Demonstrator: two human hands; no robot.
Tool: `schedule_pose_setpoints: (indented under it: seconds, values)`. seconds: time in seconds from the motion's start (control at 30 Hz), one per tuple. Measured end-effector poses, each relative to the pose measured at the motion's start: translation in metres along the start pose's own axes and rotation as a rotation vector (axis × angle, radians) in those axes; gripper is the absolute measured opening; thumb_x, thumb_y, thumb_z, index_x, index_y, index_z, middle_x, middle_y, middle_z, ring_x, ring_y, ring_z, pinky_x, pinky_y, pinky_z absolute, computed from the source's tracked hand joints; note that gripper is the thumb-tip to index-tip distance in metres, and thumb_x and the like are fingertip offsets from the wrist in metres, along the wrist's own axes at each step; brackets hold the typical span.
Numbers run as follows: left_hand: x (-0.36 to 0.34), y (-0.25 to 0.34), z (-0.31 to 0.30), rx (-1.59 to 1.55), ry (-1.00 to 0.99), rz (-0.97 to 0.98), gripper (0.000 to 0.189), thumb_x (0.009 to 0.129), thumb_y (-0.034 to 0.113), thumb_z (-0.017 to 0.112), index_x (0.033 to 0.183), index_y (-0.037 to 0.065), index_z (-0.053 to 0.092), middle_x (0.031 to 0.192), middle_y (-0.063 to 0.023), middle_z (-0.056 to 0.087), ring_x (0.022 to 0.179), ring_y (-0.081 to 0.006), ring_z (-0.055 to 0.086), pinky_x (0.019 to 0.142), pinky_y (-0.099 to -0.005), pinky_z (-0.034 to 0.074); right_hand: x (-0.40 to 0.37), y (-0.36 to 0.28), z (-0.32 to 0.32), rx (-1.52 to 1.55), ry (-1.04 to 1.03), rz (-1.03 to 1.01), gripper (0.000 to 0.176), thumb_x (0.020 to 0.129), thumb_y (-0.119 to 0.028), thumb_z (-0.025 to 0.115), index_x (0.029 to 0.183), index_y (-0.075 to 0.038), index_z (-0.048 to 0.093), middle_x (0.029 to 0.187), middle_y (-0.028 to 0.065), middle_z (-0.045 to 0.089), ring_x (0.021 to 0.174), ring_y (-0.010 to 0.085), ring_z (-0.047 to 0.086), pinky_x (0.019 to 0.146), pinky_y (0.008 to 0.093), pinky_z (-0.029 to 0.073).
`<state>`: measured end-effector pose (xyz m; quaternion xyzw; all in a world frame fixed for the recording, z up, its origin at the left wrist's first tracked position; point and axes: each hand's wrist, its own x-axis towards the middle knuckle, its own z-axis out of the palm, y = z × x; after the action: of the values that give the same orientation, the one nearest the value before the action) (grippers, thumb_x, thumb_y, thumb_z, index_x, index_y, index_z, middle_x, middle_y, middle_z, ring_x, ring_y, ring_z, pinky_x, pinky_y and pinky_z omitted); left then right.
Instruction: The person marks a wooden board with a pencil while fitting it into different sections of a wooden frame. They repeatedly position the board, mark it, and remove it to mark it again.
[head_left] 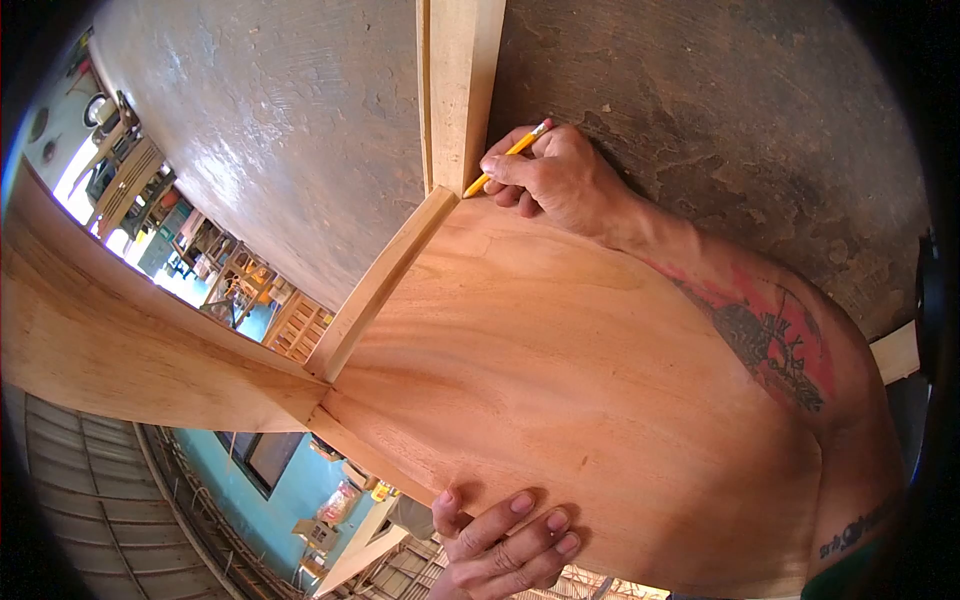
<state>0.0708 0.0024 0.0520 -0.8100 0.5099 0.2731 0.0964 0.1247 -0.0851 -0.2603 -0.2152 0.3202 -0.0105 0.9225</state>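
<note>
My right hand [560, 180] grips a yellow pencil [515, 150], whose tip touches the corner where a pale wooden batten [462, 90] meets the edge of a large reddish plywood panel [560, 370]. My tattooed forearm lies across the panel. A second batten [380, 285] runs diagonally along the panel's left edge. My left hand [505, 550] rests at the panel's near edge, fingers spread flat on the wood and holding nothing. Another plywood sheet [120, 350] joins the panel at the left.
Grey concrete floor [280, 120] lies behind the woodwork. Wooden furniture frames [200, 250] stand in a workshop area at the left. A teal wall [300, 490] and corrugated sheeting [80, 480] show at the lower left.
</note>
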Motion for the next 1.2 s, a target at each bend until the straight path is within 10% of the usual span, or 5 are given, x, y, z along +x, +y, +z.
schedule_pose_setpoints:
  seconds: [0.9,1.2]
  values:
    - [-0.006,-0.007,0.007,-0.024,0.128,0.065,0.018,0.084,0.021,0.071,0.100,0.029,0.072,0.095,0.0106,0.074,0.098,-0.0126,0.067,0.110,-0.0480,0.032,0.002,0.000,-0.001,-0.002,-0.032,0.038,0.026,0.089,-0.024,0.064,0.090,0.002,0.069,0.081,0.0088,0.068,0.072,0.0133,0.061,0.058,0.0261,0.050]
    - [0.017,-0.002,-0.031,-0.097,-0.303,-0.012,0.017,0.081,0.021,0.069,0.096,0.030,0.072,0.103,0.0060,0.072,0.107,-0.0183,0.064,0.105,-0.0534,0.038,0.001,0.001,-0.002,0.024,-0.032,0.049,0.027,0.089,-0.024,0.064,0.092,0.002,0.067,0.082,0.0095,0.068,0.073,0.0137,0.062,0.058,0.0262,0.050]
